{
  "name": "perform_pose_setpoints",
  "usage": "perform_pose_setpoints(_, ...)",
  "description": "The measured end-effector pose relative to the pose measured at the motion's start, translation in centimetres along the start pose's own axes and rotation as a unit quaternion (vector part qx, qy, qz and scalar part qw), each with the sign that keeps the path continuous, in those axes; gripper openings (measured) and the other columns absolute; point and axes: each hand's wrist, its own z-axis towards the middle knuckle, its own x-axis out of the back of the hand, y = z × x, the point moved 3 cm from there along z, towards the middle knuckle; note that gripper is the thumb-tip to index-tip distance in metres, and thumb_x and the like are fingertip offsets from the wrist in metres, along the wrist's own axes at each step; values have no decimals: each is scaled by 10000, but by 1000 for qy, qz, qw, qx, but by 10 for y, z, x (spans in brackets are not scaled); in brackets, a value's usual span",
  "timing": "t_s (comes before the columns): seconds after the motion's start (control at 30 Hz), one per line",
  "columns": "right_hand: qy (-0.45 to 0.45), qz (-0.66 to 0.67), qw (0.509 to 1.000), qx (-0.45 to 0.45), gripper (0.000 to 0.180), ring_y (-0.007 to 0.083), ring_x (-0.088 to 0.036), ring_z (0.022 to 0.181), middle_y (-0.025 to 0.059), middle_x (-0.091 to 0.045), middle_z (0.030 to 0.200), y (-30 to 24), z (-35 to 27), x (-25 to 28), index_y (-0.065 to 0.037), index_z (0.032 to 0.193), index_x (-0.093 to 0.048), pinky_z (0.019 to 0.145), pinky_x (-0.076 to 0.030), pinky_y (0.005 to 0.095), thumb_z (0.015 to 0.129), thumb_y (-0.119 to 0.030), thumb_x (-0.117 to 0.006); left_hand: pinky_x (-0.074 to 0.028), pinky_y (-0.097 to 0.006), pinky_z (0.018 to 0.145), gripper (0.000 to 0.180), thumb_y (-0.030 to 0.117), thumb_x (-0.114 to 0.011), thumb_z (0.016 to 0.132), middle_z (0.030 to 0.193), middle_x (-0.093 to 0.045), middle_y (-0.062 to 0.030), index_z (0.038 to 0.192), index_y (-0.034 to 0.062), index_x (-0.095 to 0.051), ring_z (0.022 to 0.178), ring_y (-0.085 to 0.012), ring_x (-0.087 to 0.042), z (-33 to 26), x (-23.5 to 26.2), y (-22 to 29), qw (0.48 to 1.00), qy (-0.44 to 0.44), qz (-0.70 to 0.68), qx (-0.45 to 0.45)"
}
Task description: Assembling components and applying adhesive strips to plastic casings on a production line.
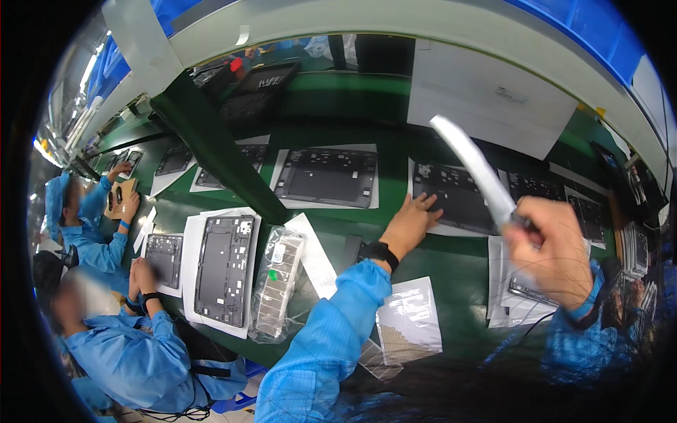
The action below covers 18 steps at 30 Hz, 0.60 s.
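My left hand (412, 224) rests with spread fingers at the left edge of a flat black tablet housing (455, 192), which lies on a white sheet. Raised over the bench at the right, my right hand (553, 250) is closed round the lower end of a long white strip (478, 166). The strip slants up to the left and is blurred. Something dark shows at my fingertips, too smeared to name. Beneath that hand, another housing (525, 287) lies partly hidden on white sheets (498, 299).
More black housings (328, 176) lie along the green bench (338, 233). A clear bag of flat parts (278, 282) and a sheet of small pieces (409, 321) lie near my left arm. A green post (215, 148) stands ahead. Two co-workers (141, 352) sit at the left.
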Motion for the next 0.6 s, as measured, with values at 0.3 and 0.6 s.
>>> perform_pose_setpoints(0.3,-18,-91,995,-33,144,303,-710,662,91,-654,757,-26,-48,-145,-90,809,-638,555,-548,457,851,-197,-725,-491,-533,1063,322,85,-669,882,1332,-621,-276,1183,-29,-683,1294,-508,-548,-129,84,78,980,90,-98,145)
perform_pose_setpoints(0.6,-87,-134,984,-73,186,326,-762,689,139,-733,789,-17,-41,-301,-40,906,-710,589,-596,446,871,-222,-697,-368,-572,1225,594,360,-740,961,1384,-573,-228,1400,-11,-589,1342,-439,-534,-251,66,174,980,-92,-61,169)
